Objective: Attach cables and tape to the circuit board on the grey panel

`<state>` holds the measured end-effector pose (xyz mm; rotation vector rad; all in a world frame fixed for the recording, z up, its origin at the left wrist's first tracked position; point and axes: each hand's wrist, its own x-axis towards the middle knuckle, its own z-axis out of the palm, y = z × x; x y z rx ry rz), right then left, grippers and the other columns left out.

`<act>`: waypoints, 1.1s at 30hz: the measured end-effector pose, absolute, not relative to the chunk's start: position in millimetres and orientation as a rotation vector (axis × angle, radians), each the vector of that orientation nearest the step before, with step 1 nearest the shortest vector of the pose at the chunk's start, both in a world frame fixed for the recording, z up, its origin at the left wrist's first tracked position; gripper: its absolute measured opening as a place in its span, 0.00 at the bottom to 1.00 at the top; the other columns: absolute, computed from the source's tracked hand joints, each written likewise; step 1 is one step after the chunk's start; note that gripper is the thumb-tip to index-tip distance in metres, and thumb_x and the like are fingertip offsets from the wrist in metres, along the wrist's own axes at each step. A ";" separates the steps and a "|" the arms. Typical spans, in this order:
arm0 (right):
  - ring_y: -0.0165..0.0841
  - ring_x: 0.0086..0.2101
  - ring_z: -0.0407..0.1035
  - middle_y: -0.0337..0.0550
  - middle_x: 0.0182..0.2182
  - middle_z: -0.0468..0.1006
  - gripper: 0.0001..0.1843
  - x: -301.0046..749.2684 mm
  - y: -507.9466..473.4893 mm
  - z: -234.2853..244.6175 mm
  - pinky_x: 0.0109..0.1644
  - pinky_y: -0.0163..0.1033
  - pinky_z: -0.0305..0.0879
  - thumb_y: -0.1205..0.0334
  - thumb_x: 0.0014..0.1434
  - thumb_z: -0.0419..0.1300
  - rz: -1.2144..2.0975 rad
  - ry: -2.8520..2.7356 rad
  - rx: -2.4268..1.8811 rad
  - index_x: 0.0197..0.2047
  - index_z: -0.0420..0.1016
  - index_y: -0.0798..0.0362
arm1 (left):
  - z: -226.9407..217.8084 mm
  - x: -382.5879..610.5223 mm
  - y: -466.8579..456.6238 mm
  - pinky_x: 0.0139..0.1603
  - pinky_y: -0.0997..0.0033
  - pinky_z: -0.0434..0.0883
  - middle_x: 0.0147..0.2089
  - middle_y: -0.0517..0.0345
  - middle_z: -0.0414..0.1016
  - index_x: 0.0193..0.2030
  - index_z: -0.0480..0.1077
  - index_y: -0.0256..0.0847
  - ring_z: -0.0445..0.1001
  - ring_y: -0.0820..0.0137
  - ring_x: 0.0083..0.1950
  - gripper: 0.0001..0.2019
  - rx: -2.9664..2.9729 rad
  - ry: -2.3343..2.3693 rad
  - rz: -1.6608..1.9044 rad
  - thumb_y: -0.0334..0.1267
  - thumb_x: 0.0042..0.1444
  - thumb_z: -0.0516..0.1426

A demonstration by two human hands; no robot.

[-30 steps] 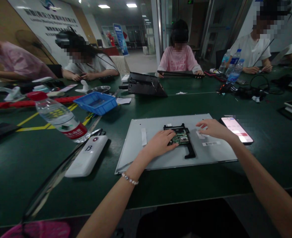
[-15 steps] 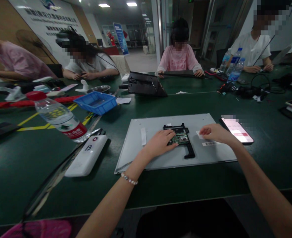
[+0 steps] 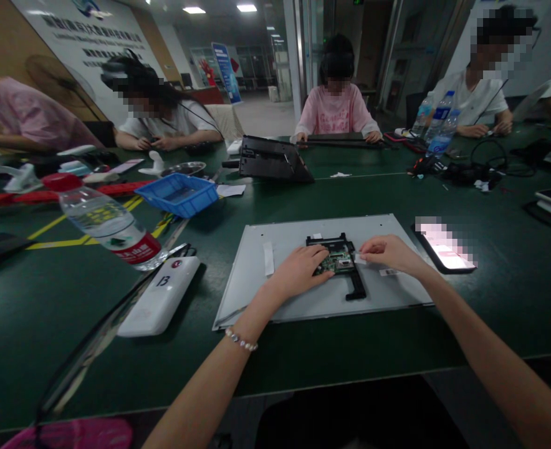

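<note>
A flat light-grey panel (image 3: 252,293) lies on the table before me. On it sits a black plastic frame (image 3: 357,287) around a green circuit board (image 3: 343,263). My left hand (image 3: 301,269) rests over the left part of the board, fingers stretched and thumb apart. Just right of the frame, my right hand (image 3: 390,252) is closed in a pinch on a small white piece like a label (image 3: 360,258). A barcode sticker (image 3: 388,272) shows on the panel below that hand, and a white strip (image 3: 268,259) is stuck left of the frame.
A phone (image 3: 446,246) lies right of the panel. To the left are a white power bank (image 3: 158,296), a tilted water bottle (image 3: 111,224) and a blue tray (image 3: 179,194). A black cover (image 3: 273,159) stands farther back. Several people sit around the table.
My right hand has moved left with the small white piece, from the panel's right side to the edge of the black frame. My left hand stays on the board.
</note>
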<state>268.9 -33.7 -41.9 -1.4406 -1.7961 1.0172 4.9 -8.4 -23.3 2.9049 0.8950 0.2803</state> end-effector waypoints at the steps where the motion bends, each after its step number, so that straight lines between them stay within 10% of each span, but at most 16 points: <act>1: 0.34 0.34 0.73 0.45 0.33 0.80 0.09 267.8 -33.2 -42.8 0.41 0.39 0.69 0.59 0.50 0.61 1.012 -1.807 -1.433 0.34 0.78 0.53 | -23.2 4.7 -8.4 0.56 0.60 0.61 0.58 0.48 0.65 0.57 0.60 0.38 0.64 0.61 0.57 0.21 2.907 0.890 0.283 0.46 0.61 0.50; 33: 0.34 0.34 0.73 0.42 0.32 0.79 0.08 264.5 -28.2 -60.6 0.41 0.41 0.70 0.59 0.50 0.61 1.011 -1.838 -1.434 0.32 0.78 0.53 | -23.6 4.2 -7.2 0.56 0.58 0.62 0.57 0.48 0.65 0.57 0.61 0.39 0.64 0.61 0.57 0.21 2.888 0.877 0.315 0.46 0.60 0.50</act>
